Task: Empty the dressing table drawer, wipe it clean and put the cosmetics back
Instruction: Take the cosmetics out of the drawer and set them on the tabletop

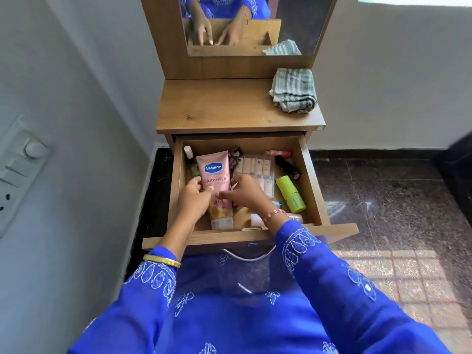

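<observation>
The wooden drawer (313,185) of the dressing table is pulled out and holds several cosmetics. A pink Vaseline tube (215,172) lies in its left half. My left hand (195,198) grips the tube's left edge, and my right hand (244,191) pinches its right edge at mid-length. Beside it lie a strip of small sachets (258,166), a green tube (291,194), a black tube (287,166), a red stick (278,153) and a small white-capped bottle (188,152). More small items sit under my right wrist, partly hidden.
A folded grey striped cloth (293,90) rests on the right of the table top (224,106). The mirror (255,24) stands behind it. A wall with a switch panel (18,169) is close on the left. Dark stone floor (388,200) lies to the right.
</observation>
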`<state>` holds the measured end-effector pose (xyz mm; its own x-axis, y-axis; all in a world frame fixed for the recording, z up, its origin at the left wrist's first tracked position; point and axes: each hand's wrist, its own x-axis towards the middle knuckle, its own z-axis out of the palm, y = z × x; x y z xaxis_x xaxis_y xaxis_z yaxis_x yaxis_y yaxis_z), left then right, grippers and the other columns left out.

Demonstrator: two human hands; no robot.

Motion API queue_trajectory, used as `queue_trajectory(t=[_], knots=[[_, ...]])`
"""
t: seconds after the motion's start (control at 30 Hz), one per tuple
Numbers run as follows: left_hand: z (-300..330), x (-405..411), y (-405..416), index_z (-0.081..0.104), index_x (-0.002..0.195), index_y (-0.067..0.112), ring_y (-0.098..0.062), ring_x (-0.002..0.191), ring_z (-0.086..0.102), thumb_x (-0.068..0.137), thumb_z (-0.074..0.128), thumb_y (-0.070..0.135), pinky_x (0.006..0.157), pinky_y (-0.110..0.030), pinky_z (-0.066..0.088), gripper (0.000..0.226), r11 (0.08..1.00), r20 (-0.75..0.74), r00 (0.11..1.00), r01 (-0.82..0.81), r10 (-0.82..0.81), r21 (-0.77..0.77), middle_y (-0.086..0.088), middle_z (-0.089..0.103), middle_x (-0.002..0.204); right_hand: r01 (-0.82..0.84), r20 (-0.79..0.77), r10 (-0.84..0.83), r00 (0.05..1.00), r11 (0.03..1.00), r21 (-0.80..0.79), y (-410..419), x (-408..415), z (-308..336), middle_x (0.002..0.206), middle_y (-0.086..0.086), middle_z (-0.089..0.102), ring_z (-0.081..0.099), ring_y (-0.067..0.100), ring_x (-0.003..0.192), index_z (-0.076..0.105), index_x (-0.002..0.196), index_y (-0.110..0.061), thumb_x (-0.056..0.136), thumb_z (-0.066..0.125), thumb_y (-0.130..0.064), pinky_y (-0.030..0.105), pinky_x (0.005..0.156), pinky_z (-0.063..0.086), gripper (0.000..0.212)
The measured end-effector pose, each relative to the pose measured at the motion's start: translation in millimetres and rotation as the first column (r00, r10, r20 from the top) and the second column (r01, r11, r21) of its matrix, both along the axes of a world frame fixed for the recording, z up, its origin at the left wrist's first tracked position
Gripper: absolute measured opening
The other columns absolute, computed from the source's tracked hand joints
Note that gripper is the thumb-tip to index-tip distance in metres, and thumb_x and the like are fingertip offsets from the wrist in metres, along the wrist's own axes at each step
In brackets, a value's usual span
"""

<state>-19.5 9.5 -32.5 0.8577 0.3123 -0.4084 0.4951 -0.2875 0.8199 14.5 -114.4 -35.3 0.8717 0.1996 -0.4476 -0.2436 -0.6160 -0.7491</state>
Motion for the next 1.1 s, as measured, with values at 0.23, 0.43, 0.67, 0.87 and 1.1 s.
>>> queue_trajectory(t=[0.23,0.43,0.67,0.87,1.1], knots=[[7.1,-3.0,0.7,0.055,0.119,0.016,-0.02,0.096,0.061,0.09,0.052,0.03,0.081,-0.037,0.053,0.032,0.997,0.037,0.999,-0.005,0.002,0.078,0.001,0.062,0.107,0.068,-0.095,-0.045,0.995,0.963,0.262,-5.5,2.8,5.6,0.102,0.018,0.068,0.067,0.025,0.076,0.048,0.098,-0.009,0.074,0.075,-0.009,0.027,0.056,0.054,0.036],[5.5,-5.3,0.6,0.054,0.117,0.015,-0.02,0.094,0.064,0.093,0.048,0.035,0.062,-0.026,0.048,0.032,0.983,0.02,1.0,-0.008,0.012,-0.185,-0.006,0.066,0.111,0.11,-0.144,-0.052,0.988,0.894,0.434,-8.3,-3.1,14.8,0.078,0.004,0.065,0.059,0.015,0.06,0.05,0.091,-0.012,0.08,0.07,-0.011,0.019,0.05,0.051,0.023],[9.7,-7.3,0.7,0.054,0.114,0.015,-0.02,0.094,0.063,0.092,0.051,0.031,0.072,-0.028,0.052,0.027,0.974,0.05,0.998,-0.018,0.031,-0.227,-0.007,0.064,0.11,0.434,0.364,-0.353,0.862,0.885,-0.169,-22.4,3.0,5.0,0.107,0.014,0.06,0.058,0.029,0.098,0.062,0.099,-0.002,0.086,0.06,-0.029,0.035,0.082,0.046,0.029],[10.8,-8.8,1.3,0.056,0.113,0.013,-0.017,0.083,0.064,0.092,0.051,0.032,0.067,-0.028,0.052,0.029,0.965,0.021,0.997,-0.072,0.08,-0.252,-0.006,0.065,0.103,0.395,0.2,-0.341,0.918,0.827,-0.401,-31.0,7.3,-8.5,0.13,0.019,0.045,0.05,0.034,0.118,0.043,0.125,0.001,0.083,0.066,-0.035,0.038,0.095,0.045,0.059],[11.7,-10.0,1.4,0.055,0.113,0.014,-0.015,0.082,0.064,0.092,0.052,0.032,0.063,-0.027,0.05,0.028,0.96,0.003,0.996,-0.086,0.09,-0.267,-0.005,0.065,0.102,0.376,0.184,-0.329,0.926,0.777,-0.504,-19.3,7.0,-12.8,0.121,0.015,0.058,0.058,0.03,0.112,0.041,0.124,0.001,0.067,0.073,-0.055,0.037,0.087,0.049,0.086]])
